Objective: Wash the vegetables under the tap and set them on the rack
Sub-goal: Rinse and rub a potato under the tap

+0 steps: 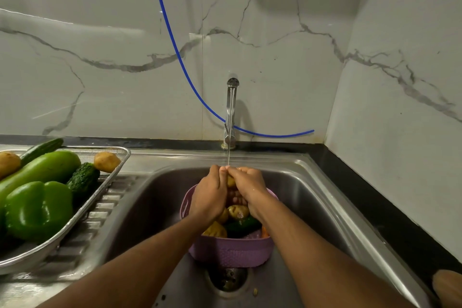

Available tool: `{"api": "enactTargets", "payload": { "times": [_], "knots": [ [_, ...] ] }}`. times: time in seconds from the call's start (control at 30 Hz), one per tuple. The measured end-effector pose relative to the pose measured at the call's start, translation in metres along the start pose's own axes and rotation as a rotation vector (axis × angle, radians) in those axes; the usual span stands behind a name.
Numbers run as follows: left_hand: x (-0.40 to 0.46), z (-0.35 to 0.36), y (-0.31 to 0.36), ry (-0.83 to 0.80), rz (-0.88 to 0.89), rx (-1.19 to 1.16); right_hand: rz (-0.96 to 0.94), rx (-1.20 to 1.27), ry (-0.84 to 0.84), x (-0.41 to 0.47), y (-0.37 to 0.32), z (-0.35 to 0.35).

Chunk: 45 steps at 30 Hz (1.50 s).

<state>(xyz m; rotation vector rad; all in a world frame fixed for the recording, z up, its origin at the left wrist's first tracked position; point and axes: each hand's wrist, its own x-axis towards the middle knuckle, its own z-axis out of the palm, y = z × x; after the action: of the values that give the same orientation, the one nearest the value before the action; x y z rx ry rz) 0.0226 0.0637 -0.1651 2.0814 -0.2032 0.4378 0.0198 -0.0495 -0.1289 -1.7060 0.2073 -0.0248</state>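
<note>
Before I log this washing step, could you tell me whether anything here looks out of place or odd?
One thing: a blue tube hangs loose down the marble wall, passes the tap and ends free above the counter, joined to nothing visible. Otherwise, both hands rub a potato under the stream, over the purple basket.

Steel sink holds purple basket; drainboard carries rack.

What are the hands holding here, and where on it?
Both hands, left hand and right hand, cup a potato by its opposite sides under the tap.
</note>
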Motion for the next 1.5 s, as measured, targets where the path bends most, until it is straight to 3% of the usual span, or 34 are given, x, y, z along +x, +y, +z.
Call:
{"api": "enactTargets", "payload": {
  "times": [0.1,0.2,0.43,0.67,0.77,0.9,1.07,1.2,1.33,1.43,1.5],
  "knots": [
    [-0.001,-0.006,0.004,0.077,0.050,0.042,-0.010,-0.094,0.062,0.003,-0.002,0.007],
    [0.001,-0.008,0.003,0.041,0.049,0.059,-0.021,-0.160,0.073,0.002,-0.003,0.008],
    [0.007,-0.011,-0.004,0.002,-0.013,0.015,0.094,0.002,-0.222,0.000,-0.002,-0.010],
    [-0.002,-0.007,0.012,0.018,0.134,0.109,-0.055,-0.224,0.037,0.001,-0.014,-0.004],
    [-0.001,-0.011,0.013,0.044,0.152,0.128,0.076,-0.231,0.000,0.002,-0.015,-0.003],
    [0.005,-0.018,0.013,0.068,0.166,0.178,0.353,-0.134,-0.176,0.004,-0.011,-0.004],
    [0.015,-0.014,0.006,0.000,0.039,0.089,0.395,0.104,-0.311,0.004,-0.013,-0.010],
    [0.017,-0.010,0.001,-0.025,-0.040,-0.058,0.375,0.169,-0.226,0.003,-0.008,-0.008],
    [0.012,-0.004,0.004,-0.025,-0.193,-0.108,0.282,0.204,-0.025,0.004,-0.005,-0.004],
    [0.003,0.005,0.016,-0.134,-0.250,-0.045,0.248,0.201,0.080,0.004,0.000,0.007],
    [-0.003,0.009,0.024,-0.229,-0.283,-0.084,0.254,0.180,0.038,0.004,0.001,0.011]
  ]
}}
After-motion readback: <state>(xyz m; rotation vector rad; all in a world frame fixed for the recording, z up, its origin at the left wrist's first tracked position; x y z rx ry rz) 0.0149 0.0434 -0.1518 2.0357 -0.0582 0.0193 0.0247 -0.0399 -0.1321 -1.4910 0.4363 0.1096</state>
